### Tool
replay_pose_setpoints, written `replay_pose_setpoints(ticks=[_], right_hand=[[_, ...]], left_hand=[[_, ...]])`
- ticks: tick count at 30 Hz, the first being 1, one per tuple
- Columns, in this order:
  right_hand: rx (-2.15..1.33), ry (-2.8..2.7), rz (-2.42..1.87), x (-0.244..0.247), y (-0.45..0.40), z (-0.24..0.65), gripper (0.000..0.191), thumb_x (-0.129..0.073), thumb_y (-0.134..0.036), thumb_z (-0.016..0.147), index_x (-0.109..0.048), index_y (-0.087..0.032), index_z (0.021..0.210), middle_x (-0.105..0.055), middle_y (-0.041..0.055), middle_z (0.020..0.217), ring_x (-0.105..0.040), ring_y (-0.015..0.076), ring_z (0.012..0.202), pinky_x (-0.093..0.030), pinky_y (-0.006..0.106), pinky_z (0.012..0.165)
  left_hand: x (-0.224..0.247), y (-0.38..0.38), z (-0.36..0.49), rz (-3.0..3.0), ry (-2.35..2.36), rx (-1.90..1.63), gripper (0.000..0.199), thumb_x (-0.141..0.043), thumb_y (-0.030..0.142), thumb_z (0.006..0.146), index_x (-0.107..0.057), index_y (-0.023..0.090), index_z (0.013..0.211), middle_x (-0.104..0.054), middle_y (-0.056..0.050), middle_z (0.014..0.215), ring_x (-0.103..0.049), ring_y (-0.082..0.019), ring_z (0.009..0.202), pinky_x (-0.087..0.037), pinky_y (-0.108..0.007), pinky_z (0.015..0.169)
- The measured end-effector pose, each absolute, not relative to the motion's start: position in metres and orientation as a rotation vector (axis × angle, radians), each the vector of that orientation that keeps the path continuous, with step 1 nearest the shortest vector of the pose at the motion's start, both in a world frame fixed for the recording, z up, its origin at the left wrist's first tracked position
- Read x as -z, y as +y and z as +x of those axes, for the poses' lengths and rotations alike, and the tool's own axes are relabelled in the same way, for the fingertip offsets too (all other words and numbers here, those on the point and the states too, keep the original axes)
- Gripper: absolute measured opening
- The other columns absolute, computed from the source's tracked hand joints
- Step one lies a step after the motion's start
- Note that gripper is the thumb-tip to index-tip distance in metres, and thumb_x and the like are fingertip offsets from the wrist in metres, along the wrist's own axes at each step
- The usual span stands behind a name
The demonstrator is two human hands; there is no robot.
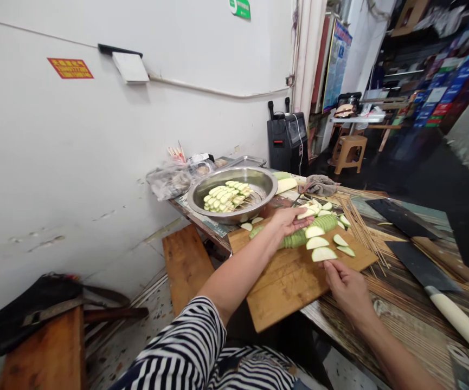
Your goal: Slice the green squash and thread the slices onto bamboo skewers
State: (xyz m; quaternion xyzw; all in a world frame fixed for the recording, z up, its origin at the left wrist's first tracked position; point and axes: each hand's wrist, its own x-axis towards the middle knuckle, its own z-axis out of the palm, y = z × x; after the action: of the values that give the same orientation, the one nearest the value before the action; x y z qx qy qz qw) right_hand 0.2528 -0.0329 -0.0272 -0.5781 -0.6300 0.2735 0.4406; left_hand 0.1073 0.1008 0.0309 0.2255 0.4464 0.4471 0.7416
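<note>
Grip of the right hand (345, 281) pinches a row of pale, green-rimmed half-moon slices (317, 243) over the brown wooden board (285, 287), the left hand's (289, 221) hold unclear, and uneven pressure could split one.

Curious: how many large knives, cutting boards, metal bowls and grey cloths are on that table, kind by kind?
Large knives: 2
Cutting board: 1
Metal bowl: 1
Grey cloth: 1
Total: 5
</note>
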Motion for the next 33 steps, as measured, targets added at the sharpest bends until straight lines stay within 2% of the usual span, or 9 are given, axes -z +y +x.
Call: replay_pose_setpoints(ticks=[3,8,14,16,20,23,26,30,33], right_hand=[[-0.704,-1.553,-1.442,0.027,-0.033,0.252,0.042,-0.045,-0.049,0.078,-0.066,-0.012,0.077,-0.046,-0.0018,0.046,-0.039,0.0121,0.042,-0.03,0.024,0.041],[-0.722,-1.539,-1.443,0.029,-0.032,0.252,0.042,-0.046,-0.05,0.078,-0.066,-0.012,0.078,-0.045,-0.002,0.047,-0.038,0.0119,0.043,-0.029,0.024,0.041],[-0.812,-1.461,-1.413,0.027,-0.032,0.251,0.041,-0.051,-0.051,0.076,-0.066,-0.013,0.079,-0.044,-0.0023,0.048,-0.037,0.0106,0.044,-0.026,0.023,0.04],[-0.955,-1.377,-1.375,0.024,-0.034,0.25,0.04,-0.056,-0.052,0.073,-0.064,-0.014,0.079,-0.039,-0.0044,0.046,-0.033,0.0088,0.042,-0.023,0.022,0.038],[-1.46,-1.054,-1.193,0.015,-0.038,0.249,0.038,-0.062,-0.053,0.07,-0.057,-0.018,0.085,-0.027,-0.0116,0.043,-0.016,0.0042,0.033,-0.014,0.019,0.032],[-1.557,-0.978,-1.115,0.013,-0.039,0.249,0.037,-0.064,-0.051,0.07,-0.055,-0.019,0.087,-0.027,-0.0126,0.043,-0.014,0.0037,0.031,-0.013,0.018,0.03],[-1.309,-1.174,-1.259,0.021,-0.037,0.251,0.036,-0.056,-0.052,0.076,-0.059,-0.018,0.086,-0.029,-0.0104,0.042,-0.021,0.0057,0.031,-0.018,0.02,0.032],[-0.478,-1.688,-1.39,0.037,-0.033,0.257,0.031,-0.048,-0.041,0.082,-0.065,-0.016,0.08,-0.057,0.0034,0.056,-0.05,0.0138,0.048,-0.036,0.026,0.049],[-0.176,-1.861,-1.377,0.041,-0.032,0.259,0.032,-0.042,-0.036,0.085,-0.065,-0.015,0.078,-0.063,0.0083,0.063,-0.054,0.0167,0.051,-0.037,0.029,0.054]], left_hand=[[-0.031,0.1,0.107,0.494,0.97,-0.974,0.011,-0.052,0.008,0.084,-0.059,0.004,0.092,-0.065,-0.01,0.066,-0.065,-0.015,0.059,-0.055,-0.021,0.057],[-0.032,0.1,0.107,0.464,0.946,-0.967,0.013,-0.05,0.006,0.084,-0.06,0.004,0.092,-0.065,-0.01,0.066,-0.065,-0.015,0.059,-0.055,-0.022,0.057],[-0.028,0.101,0.109,0.526,0.921,-1.134,0.008,-0.054,0.004,0.082,-0.059,0.005,0.077,-0.065,-0.009,0.066,-0.065,-0.014,0.059,-0.056,-0.023,0.058],[-0.026,0.102,0.108,0.536,0.921,-1.174,0.011,-0.054,0.002,0.081,-0.058,0.005,0.071,-0.065,-0.008,0.067,-0.066,-0.014,0.059,-0.056,-0.024,0.06],[-0.024,0.099,0.105,0.592,0.878,-1.133,0.011,-0.056,0.004,0.081,-0.059,0.006,0.07,-0.066,-0.01,0.07,-0.067,-0.015,0.064,-0.056,-0.025,0.066],[-0.025,0.095,0.106,0.611,0.904,-1.091,0.009,-0.058,0.008,0.082,-0.06,0.006,0.073,-0.066,-0.012,0.069,-0.067,-0.016,0.066,-0.056,-0.026,0.068],[-0.027,0.092,0.108,0.563,0.95,-1.163,0.01,-0.057,0.003,0.08,-0.059,0.005,0.07,-0.065,-0.011,0.066,-0.067,-0.016,0.066,-0.056,-0.028,0.072],[-0.028,0.091,0.11,0.565,0.953,-1.185,0.012,-0.056,0.001,0.08,-0.058,0.004,0.07,-0.065,-0.01,0.066,-0.067,-0.017,0.066,-0.056,-0.03,0.073],[-0.027,0.092,0.109,0.573,0.951,-1.179,0.011,-0.057,0.0,0.079,-0.058,0.004,0.069,-0.064,-0.009,0.065,-0.067,-0.017,0.064,-0.057,-0.031,0.072]])
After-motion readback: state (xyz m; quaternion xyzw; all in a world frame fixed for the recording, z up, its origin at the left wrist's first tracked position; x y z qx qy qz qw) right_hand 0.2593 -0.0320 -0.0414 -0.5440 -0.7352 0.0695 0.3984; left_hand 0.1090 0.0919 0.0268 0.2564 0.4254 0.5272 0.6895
